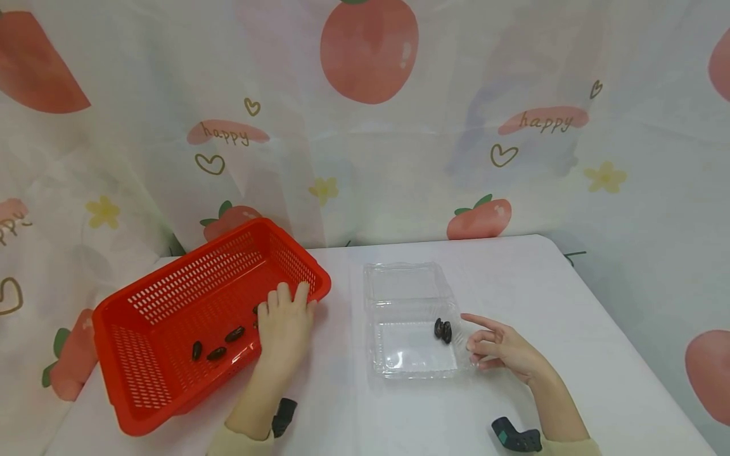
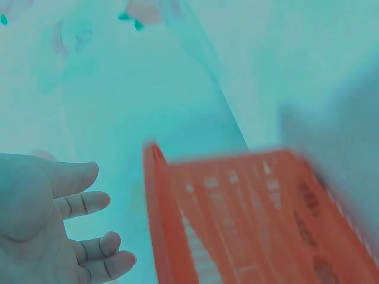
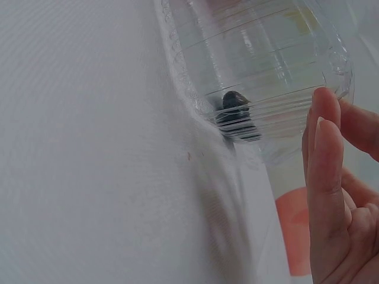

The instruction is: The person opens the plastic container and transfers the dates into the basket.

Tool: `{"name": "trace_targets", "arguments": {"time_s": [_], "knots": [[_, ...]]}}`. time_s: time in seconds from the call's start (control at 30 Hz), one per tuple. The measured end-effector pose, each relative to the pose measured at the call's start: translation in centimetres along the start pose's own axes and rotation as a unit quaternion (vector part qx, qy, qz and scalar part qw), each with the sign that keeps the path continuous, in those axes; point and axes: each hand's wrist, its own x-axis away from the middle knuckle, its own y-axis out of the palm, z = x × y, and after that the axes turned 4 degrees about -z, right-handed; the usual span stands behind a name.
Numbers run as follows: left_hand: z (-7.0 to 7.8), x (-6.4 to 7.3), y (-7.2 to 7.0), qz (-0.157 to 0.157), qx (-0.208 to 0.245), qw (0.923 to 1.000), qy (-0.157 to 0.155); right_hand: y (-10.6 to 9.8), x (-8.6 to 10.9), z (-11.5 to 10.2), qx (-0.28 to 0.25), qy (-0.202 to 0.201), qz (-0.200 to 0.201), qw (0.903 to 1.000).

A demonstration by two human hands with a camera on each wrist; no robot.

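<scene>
My left hand point(image 1: 285, 323) is over the right part of a red perforated basket point(image 1: 222, 301), its fingers loosely spread toward the far right corner. In the left wrist view its fingers are slightly bent with nothing between them. Several shiny dark oval pieces point(image 1: 234, 334) lie on the basket floor, some partly hidden by that hand. At the right, my right hand point(image 1: 507, 348) touches the side of a clear plastic clamshell box point(image 1: 402, 354), index finger extended along its edge. Inside the box, dark oval pieces point(image 1: 442, 330) rest against the right wall. The box lid lies folded back.
Both things stand on a white-covered table point(image 1: 502, 272). Behind it hangs a pale fruit-print cloth point(image 1: 393, 158). A dark device point(image 1: 516, 436) sits by the right wrist, and another dark device point(image 1: 284, 417) by the left.
</scene>
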Motion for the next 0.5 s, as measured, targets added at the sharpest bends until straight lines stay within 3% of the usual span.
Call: {"name": "trace_targets", "arguments": {"time_s": [0.23, 0.5], "knots": [[4.9, -0.5, 1.2, -0.037, -0.007, 0.9984, 0.041, -0.1, 0.1, 0.1, -0.006, 0.000, -0.003, 1.0000], [8.8, -0.6, 3.6, -0.065, 0.019, 0.9935, 0.092, 0.0, 0.1, 0.0, -0.009, 0.002, -0.002, 1.0000]]}}
